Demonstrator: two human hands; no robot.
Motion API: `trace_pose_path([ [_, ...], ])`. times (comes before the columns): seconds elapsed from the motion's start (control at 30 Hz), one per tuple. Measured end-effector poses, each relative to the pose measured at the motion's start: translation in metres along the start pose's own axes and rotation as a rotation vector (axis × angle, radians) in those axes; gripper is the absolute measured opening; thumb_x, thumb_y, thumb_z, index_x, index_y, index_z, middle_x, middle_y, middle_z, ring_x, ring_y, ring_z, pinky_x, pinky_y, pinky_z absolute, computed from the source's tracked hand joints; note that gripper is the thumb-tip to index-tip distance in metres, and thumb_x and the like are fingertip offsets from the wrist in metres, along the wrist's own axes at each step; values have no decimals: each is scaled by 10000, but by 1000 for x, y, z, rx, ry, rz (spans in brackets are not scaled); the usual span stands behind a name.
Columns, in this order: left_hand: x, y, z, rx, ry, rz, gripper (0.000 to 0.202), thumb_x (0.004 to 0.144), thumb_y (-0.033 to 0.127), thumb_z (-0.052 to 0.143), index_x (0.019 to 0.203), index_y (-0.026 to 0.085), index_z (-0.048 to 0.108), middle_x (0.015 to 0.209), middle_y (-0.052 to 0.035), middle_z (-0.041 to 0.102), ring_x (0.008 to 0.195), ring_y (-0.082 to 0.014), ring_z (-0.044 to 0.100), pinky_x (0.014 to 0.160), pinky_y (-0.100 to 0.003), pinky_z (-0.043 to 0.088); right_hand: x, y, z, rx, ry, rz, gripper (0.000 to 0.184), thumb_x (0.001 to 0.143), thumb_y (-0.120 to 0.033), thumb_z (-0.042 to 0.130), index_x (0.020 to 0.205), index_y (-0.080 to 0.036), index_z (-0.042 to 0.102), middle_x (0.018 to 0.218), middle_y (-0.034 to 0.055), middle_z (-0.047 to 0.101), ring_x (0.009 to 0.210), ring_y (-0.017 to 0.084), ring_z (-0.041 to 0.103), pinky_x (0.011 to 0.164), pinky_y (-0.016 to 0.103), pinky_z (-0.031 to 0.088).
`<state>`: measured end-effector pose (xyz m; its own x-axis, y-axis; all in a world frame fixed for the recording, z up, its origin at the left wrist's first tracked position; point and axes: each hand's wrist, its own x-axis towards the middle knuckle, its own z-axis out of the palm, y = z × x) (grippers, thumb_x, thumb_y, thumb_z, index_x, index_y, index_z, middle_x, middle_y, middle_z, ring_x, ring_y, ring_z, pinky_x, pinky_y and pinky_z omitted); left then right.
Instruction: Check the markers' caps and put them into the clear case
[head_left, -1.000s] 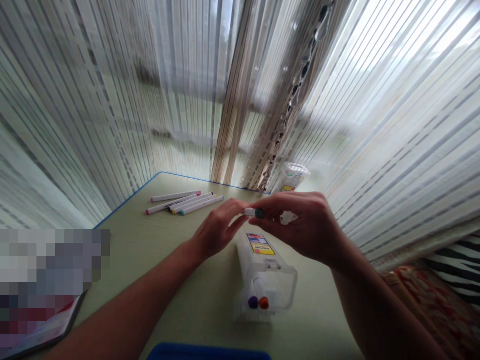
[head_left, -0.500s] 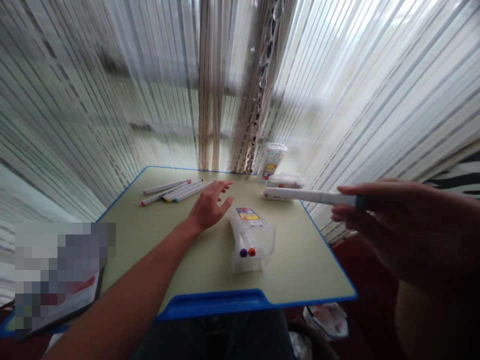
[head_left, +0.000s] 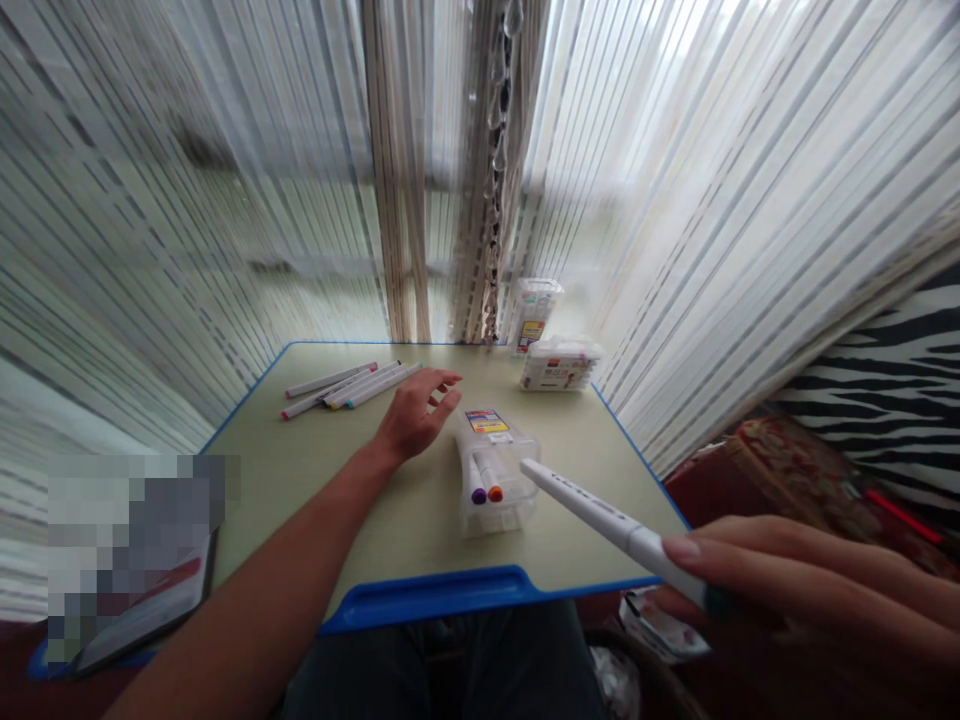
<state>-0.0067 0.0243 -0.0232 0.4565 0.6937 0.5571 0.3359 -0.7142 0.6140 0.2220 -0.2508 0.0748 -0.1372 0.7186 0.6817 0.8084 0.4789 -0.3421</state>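
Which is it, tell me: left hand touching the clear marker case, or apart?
Apart. The head view shows green table between the left hand and the clear marker case.

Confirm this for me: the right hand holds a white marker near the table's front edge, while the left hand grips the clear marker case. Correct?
Not quite. In the head view the left hand lies open on the table beside the clear marker case, not gripping it. The right hand does hold the white marker.

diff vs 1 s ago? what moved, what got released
The left hand let go of the white marker and now lies open on the table. The right hand drew the marker right and toward the body, off the table's edge. The clear case and loose markers stayed put.
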Motion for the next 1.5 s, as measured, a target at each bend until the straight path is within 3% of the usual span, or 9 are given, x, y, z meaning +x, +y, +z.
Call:
trace_pose_path([
  [0.17, 0, -1, 0, -5, -54, 25, 294, 933, 365, 525, 1051, 156, 694, 1022, -91, 708, 890, -189, 667, 727, -304, 564, 15, 2, 29, 35, -50, -174, 311, 831, -100, 741, 1134, -165, 717, 898, 38, 769, 656, 106, 715, 590, 155, 573],
  [0.27, 1, -2, 1, 0, -67, 47, 294, 935, 358, 524, 1039, 148, 700, 995, -92, 705, 875, -193, 662, 730, -317, 555, 20, 9, 44, 38, -47, -165, 246, 845, -109, 739, 1087, -146, 713, 872, 42, 765, 676, 97, 712, 617, 158, 554],
  [0.7, 0, 0, 3, -23, -122, 56, 320, 939, 347, 525, 1067, 130, 722, 1043, -108, 706, 873, -193, 653, 760, -333, 538, 18, 23, 91, 61, -91, -189, 286, 866, -99, 712, 1149, -110, 674, 912, 65, 748, 765, 120, 709, 681, 195, 542],
  [1.07, 0, 4, 4, -36, -166, 54, 325, 951, 344, 510, 1056, 133, 733, 1059, -110, 706, 938, -203, 659, 781, -324, 534, 17, 24, 104, -38, -111, -197, 253, 894, -104, 666, 1146, -104, 650, 944, 83, 755, 798, 158, 729, 683, 245, 558],
  [1.5, 0, 3, 4, -36, -166, 46, 317, 948, 345, 511, 1039, 140, 735, 1051, -105, 710, 929, -198, 659, 763, -316, 539, 18, 20, 110, -145, -54, -272, 279, 880, -63, 663, 1159, -62, 648, 1043, 141, 767, 934, 201, 749, 823, 279, 612],
])
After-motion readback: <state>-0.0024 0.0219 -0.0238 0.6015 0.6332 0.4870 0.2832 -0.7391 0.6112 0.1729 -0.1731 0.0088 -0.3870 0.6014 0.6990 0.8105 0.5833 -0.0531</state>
